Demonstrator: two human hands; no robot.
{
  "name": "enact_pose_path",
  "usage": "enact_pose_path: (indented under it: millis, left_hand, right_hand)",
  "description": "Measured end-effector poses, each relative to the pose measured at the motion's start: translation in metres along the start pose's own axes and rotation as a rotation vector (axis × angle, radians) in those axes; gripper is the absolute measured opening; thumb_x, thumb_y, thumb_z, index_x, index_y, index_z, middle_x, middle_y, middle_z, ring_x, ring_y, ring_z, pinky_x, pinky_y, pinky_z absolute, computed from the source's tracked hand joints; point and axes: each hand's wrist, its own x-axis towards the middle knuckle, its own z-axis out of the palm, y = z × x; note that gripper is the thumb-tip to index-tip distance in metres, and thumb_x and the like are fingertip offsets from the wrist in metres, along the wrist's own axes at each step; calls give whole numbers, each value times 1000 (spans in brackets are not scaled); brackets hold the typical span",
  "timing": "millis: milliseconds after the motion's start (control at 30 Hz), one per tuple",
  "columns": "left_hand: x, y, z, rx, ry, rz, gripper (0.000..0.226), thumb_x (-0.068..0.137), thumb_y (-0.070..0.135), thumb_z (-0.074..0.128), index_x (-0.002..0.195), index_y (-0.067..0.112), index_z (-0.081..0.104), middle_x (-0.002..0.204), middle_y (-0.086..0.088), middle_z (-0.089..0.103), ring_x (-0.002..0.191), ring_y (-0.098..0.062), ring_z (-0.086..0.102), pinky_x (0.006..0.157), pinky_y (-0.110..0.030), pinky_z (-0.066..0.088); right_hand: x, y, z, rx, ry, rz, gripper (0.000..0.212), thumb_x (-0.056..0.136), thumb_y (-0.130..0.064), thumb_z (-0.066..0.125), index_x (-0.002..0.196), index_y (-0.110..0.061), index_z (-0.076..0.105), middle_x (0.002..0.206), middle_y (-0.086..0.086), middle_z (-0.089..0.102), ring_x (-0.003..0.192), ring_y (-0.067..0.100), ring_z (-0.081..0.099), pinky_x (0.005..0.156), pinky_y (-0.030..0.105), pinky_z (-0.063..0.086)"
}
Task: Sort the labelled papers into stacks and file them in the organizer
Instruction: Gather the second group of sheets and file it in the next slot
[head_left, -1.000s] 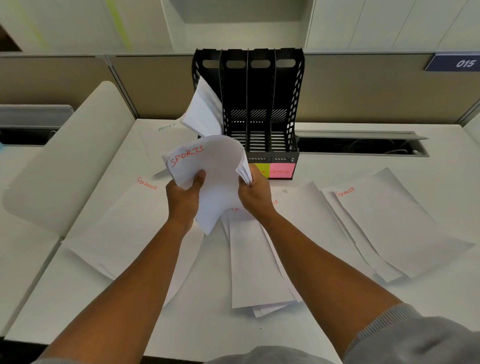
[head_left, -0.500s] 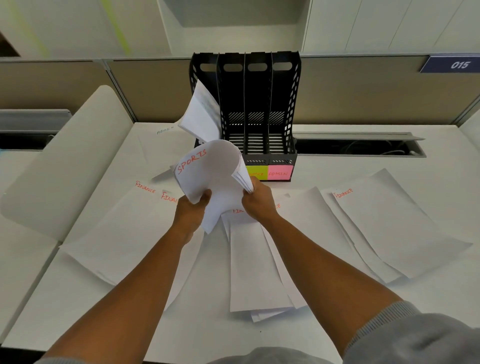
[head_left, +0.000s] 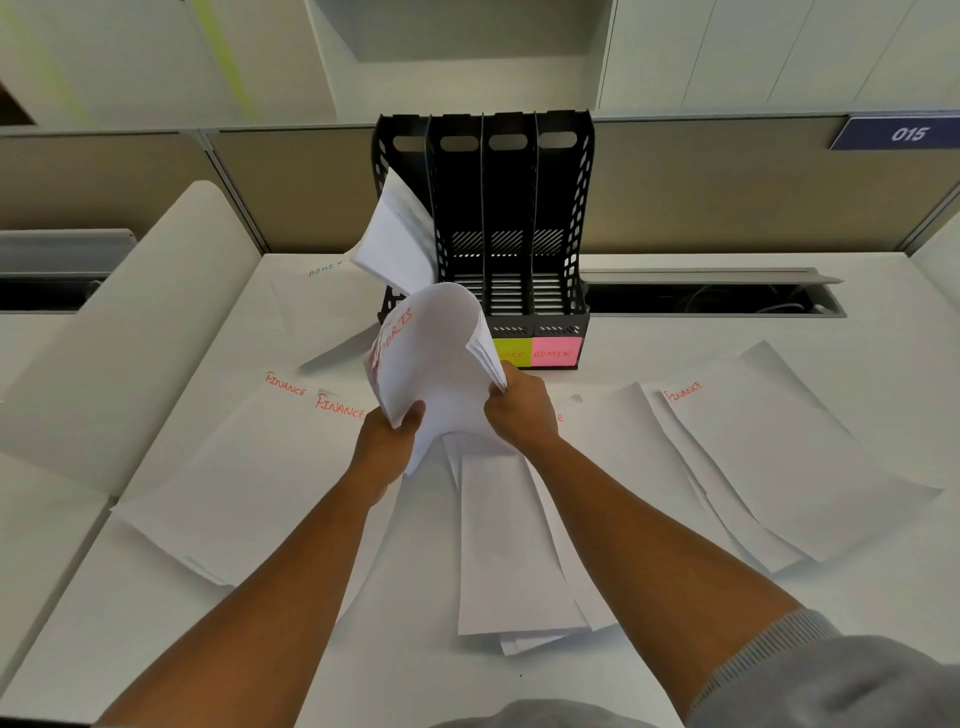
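Both hands' fingers (head_left: 410, 413) grip a curled stack (head_left: 441, 364) seemingly marked "SPORTS", near the organizer's (head_left: 511, 218) "ADMIN" note (head_left: 555, 352).

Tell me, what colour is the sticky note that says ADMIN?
Pink; the ADMIN sticky note shows on the organizer in the head view.

Matt white paper sheets (head_left: 779, 467); black perforated organizer (head_left: 511, 223), probably plastic; smooth matt white desk (head_left: 779, 332).

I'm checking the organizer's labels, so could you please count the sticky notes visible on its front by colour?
Yellow sticky note: 1
Pink sticky note: 1
Total: 2; the held SPORTS stack may hide others.
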Motion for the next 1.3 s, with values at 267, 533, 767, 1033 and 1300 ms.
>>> enact_pose_path:
  millis: [267, 533, 767, 1033, 1300]
  left_hand:
    - [8, 12, -4, -110, 169, 56, 41, 100, 35, 48, 131, 9, 52, 113, -4, 62, 100, -22, 60, 83, -26, 49]
    - [32, 22, -13, -40, 219, 183, 39, 96, 36, 55, 129, 14, 54, 120, -2, 63, 107, -17, 59, 88, -26, 47]
    - [47, -8, -13, 6, 174, 42, 41, 94, 28, 62, 133, 21, 53, 130, -4, 61, 110, -17, 58, 91, -29, 46]
    - [61, -32, -2, 285, -23, -32, 34, 91, 27, 63, 125, 22, 59, 129, -4, 60, 104, -15, 56, 93, -31, 46]
    - [79, -48, 9, 381, -165, -3, 31, 86, 36, 70, 114, 27, 63, 121, 2, 64, 99, -11, 57, 89, -28, 49]
  right_hand:
    - [13, -21, -25, -246, -47, -114, 20, 95, -30, 52, 97, -15, 66, 83, 8, 62, 76, 27, 55, 66, 29, 42]
    - [36, -57, -56, -251, -40, -175, 20, 93, -23, 51, 91, -14, 70, 78, 6, 62, 73, 25, 62, 66, 30, 49]
    - [54, -72, -70, -25, 185, -77, 22, 90, -18, 48, 86, -7, 67, 87, 11, 70, 72, 30, 70, 70, 42, 60]
    - [82, -98, -67, 160, 371, -54, 23, 78, -5, 44, 57, -14, 39, 64, 3, 51, 67, 30, 68, 53, 35, 53]
    - [119, -103, -33, 145, 423, -42, 11, 84, -3, 43, 77, -6, 50, 68, 2, 49, 59, 18, 47, 44, 22, 31]
